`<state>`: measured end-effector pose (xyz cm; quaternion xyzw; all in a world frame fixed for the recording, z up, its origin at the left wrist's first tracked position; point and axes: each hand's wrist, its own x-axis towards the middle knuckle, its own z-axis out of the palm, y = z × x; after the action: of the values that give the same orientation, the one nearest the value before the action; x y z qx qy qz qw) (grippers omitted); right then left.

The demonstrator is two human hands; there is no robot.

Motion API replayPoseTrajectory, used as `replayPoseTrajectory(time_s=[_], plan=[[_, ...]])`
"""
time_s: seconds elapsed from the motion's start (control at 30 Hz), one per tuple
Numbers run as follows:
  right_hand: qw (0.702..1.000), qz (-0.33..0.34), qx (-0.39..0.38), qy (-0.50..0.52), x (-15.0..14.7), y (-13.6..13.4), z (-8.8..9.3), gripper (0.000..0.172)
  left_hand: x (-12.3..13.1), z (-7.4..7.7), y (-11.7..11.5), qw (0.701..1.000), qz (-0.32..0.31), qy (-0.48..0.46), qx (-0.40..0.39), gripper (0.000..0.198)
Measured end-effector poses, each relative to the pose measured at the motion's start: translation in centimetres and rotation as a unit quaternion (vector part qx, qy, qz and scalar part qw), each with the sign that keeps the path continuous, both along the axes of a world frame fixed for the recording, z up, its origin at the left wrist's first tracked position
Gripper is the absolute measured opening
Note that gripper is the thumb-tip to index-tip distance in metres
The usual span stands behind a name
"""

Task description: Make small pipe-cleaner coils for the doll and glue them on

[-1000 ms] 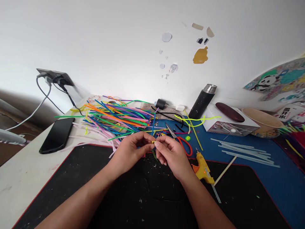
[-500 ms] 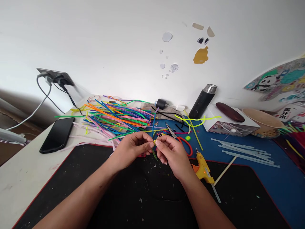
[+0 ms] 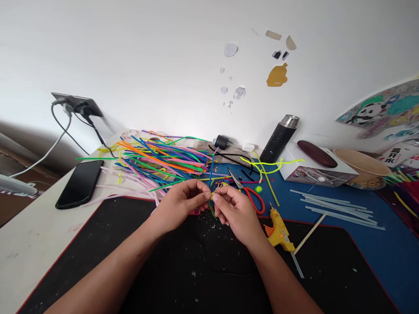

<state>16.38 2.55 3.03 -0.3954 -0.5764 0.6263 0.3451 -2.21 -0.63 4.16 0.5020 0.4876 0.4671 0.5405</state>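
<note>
Over the black mat (image 3: 196,270), my left hand (image 3: 185,203) and my right hand (image 3: 234,209) meet fingertip to fingertip. Both pinch a small yellow pipe cleaner piece (image 3: 212,196), mostly covered by the fingers. A green strip (image 3: 212,210) hangs just under it between the hands; whether it is joined on cannot be made out. Behind my right hand lie scissors (image 3: 255,198) with red-orange handles. A small colourful figure (image 3: 224,183) sits partly hidden behind the fingers. To the right of my right hand, a yellow glue gun (image 3: 280,231) rests on the mat.
Many coloured pipe cleaners (image 3: 163,159) are heaped at the back left, near a black phone (image 3: 80,184). Toward the back right stand a black flask (image 3: 278,139), a white box (image 3: 314,172) and a basket (image 3: 360,165). Glue sticks (image 3: 340,209) lie on the blue surface.
My fingertips have shifted slightly around the yellow pipe cleaner piece, which shows less now. The green strip below has moved a little. Everything else stays in place.
</note>
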Motion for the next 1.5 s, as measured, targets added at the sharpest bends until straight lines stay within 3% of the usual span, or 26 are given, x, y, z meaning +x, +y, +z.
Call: replayPoseTrajectory(time_s=[0.23,0.4,1.03,1.5], plan=[[1.000,-0.016,0.002,-0.003,0.0,-0.1,0.1,0.036,-0.1,-0.3,0.1,0.996,-0.012,-0.072,-0.055,0.041],[0.999,-0.032,-0.001,-0.005,0.1,0.0,0.3,0.037,-0.1,-0.4,0.2,0.993,-0.050,-0.058,-0.090,0.044],[1.000,-0.024,0.008,-0.008,-0.2,-0.1,0.0,0.036,0.4,-0.9,-0.1,1.000,0.008,0.012,-0.024,0.037],[0.999,-0.006,-0.025,0.024,0.2,0.1,-0.1,0.036,0.1,-0.6,0.2,0.997,-0.013,-0.037,-0.066,0.036]])
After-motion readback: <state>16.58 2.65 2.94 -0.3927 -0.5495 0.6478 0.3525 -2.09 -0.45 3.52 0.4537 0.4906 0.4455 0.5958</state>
